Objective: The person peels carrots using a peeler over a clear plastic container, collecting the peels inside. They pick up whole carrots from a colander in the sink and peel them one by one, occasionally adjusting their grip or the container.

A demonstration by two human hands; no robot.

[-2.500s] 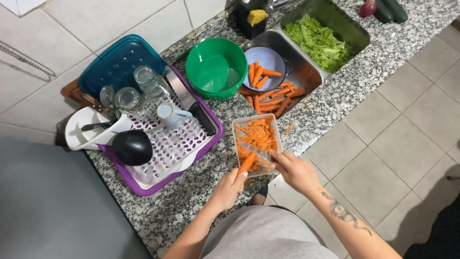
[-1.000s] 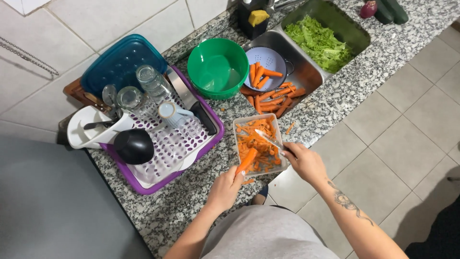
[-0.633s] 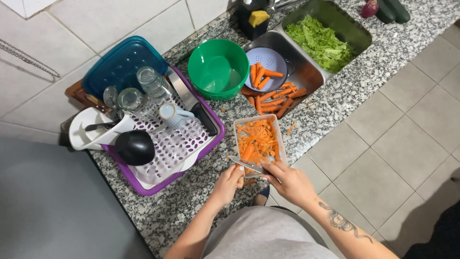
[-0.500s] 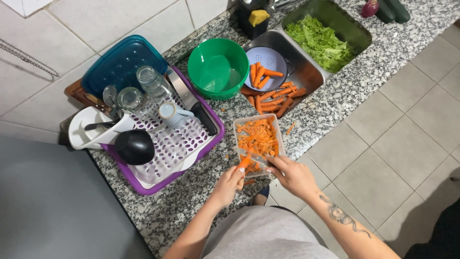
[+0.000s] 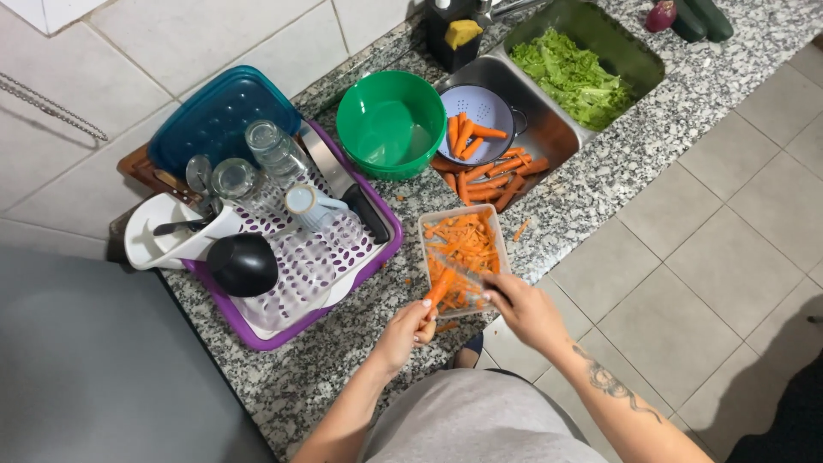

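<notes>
Two hands worked at the near edge of a speckled granite counter (image 5: 343,369), seen from above. Farthest left stood a purple dish rack (image 5: 283,321), touching the wall side of the counter, with a blue plastic lid (image 5: 219,116) leaning at its back. Inside the rack lay a white utensil holder (image 5: 159,240), a black ladle (image 5: 243,264) with its bowl turned down, and several clear glasses (image 5: 274,150) on their sides. Just right of the rack sat a green bowl (image 5: 390,124), upright.

Nearer the front, the left hand (image 5: 403,334) was closed around the lower end of a carrot (image 5: 439,290), tilting it so the tip reached over a clear rectangular container (image 5: 463,257) holding orange carrot shavings. The container rested on the counter just beside the rack's right corner. The right hand (image 5: 527,310) was closed on a peeler (image 5: 459,270), its slim blade laid against the carrot above the container; the forearm behind it carried a dark tattoo.

Behind the container, a steel sink (image 5: 549,141) held loose peeled carrots (image 5: 484,176), and a pale blue colander (image 5: 476,111) with more carrots sat at its back. Further right, a second basin (image 5: 634,56) was filled with green lettuce leaves (image 5: 570,77). At the far right corner lay dark green vegetables (image 5: 699,17) beside a reddish one, too small to tell apart clearly. Beige floor tiles (image 5: 686,257) ran along the counter's right side.
</notes>
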